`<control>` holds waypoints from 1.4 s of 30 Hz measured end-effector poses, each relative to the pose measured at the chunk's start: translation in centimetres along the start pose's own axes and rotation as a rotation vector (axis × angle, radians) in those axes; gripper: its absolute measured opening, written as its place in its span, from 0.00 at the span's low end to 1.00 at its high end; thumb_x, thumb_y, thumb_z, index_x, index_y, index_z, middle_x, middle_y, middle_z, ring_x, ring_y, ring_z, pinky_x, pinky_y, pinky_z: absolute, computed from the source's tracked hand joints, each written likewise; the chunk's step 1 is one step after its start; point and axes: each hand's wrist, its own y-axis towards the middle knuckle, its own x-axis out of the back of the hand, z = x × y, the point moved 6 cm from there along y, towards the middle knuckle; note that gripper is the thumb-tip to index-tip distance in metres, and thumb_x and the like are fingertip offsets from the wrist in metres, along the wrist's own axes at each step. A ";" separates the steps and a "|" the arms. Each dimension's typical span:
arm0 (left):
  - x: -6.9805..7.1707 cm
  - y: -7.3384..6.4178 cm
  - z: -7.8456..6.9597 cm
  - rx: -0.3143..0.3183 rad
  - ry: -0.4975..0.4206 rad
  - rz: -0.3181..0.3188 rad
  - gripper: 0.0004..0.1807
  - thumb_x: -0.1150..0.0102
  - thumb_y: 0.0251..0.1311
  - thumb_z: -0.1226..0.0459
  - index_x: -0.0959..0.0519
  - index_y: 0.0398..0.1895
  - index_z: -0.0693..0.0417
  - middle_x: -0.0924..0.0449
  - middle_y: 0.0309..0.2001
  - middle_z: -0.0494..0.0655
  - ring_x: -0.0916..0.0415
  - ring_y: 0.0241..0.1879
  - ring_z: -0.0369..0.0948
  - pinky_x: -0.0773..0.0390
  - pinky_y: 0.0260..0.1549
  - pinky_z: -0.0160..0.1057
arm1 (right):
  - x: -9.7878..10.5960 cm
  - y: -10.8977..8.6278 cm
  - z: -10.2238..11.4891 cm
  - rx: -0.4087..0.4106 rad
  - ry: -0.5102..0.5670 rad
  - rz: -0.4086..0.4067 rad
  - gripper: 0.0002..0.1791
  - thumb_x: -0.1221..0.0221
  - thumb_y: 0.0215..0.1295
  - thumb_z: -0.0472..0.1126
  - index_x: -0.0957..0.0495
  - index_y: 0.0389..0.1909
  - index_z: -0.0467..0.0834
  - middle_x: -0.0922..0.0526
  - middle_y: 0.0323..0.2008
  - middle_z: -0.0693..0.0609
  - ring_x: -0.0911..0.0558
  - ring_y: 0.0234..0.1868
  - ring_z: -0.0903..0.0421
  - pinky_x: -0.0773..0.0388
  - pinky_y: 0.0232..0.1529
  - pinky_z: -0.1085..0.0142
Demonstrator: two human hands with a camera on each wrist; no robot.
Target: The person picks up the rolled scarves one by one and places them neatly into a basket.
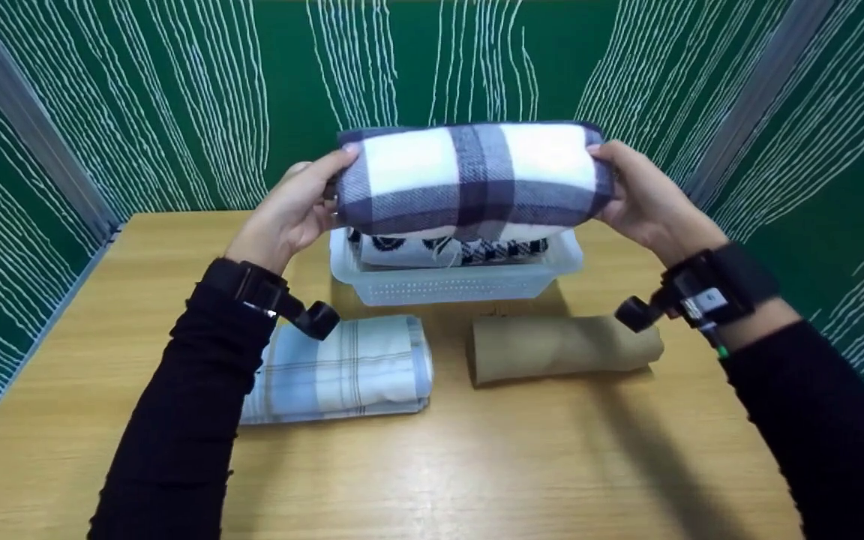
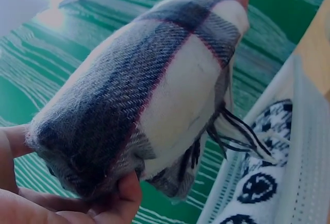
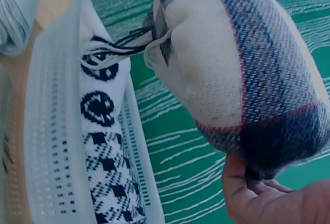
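A rolled plaid scarf (image 1: 477, 180), white and dark grey-blue with thin red lines, is held up above a white plastic basket (image 1: 447, 289). At its left end my left hand (image 1: 293, 206) grips it, thumb on the near face and fingers beneath. The right end is gripped likewise by my right hand (image 1: 649, 191). Loose fringe (image 3: 124, 46) hangs from the roll toward the basket. Inside the basket lies a black-and-white patterned knit roll (image 3: 111, 157), partly hidden by the scarf in the head view.
On the wooden table (image 1: 432, 480), a folded light-blue and white checked cloth (image 1: 349, 367) lies front left of the basket. A rolled tan cloth (image 1: 559, 349) lies front right. Green walls with white wavy lines (image 1: 349, 60) stand behind and at both sides.
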 end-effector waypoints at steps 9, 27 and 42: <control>1.6 4.0 3.6 0.029 0.020 -0.057 0.16 0.48 0.68 0.56 0.30 0.50 0.59 0.29 0.48 0.51 0.28 0.46 0.45 0.23 0.47 0.40 | 1.3 3.9 -3.1 0.045 -0.082 0.004 0.24 0.41 0.64 0.44 0.35 0.59 0.45 0.33 0.55 0.46 0.31 0.52 0.52 0.30 0.52 0.62; 2.9 8.1 8.7 0.059 0.243 -0.089 0.21 0.59 0.74 0.61 0.37 0.63 0.64 0.30 0.45 0.50 0.30 0.43 0.41 0.27 0.46 0.37 | 3.2 7.5 -7.4 0.041 -0.197 -0.022 0.24 0.55 0.66 0.34 0.40 0.64 0.41 0.39 0.59 0.45 0.35 0.55 0.53 0.33 0.54 0.65; 2.5 7.8 8.7 0.055 0.558 -0.136 0.23 0.61 0.74 0.60 0.39 0.63 0.68 0.36 0.47 0.52 0.35 0.47 0.43 0.31 0.47 0.37 | 2.0 7.3 -7.7 0.051 -0.548 -0.004 0.28 0.65 0.73 0.38 0.53 0.73 0.45 0.48 0.68 0.40 0.37 0.58 0.47 0.34 0.54 0.57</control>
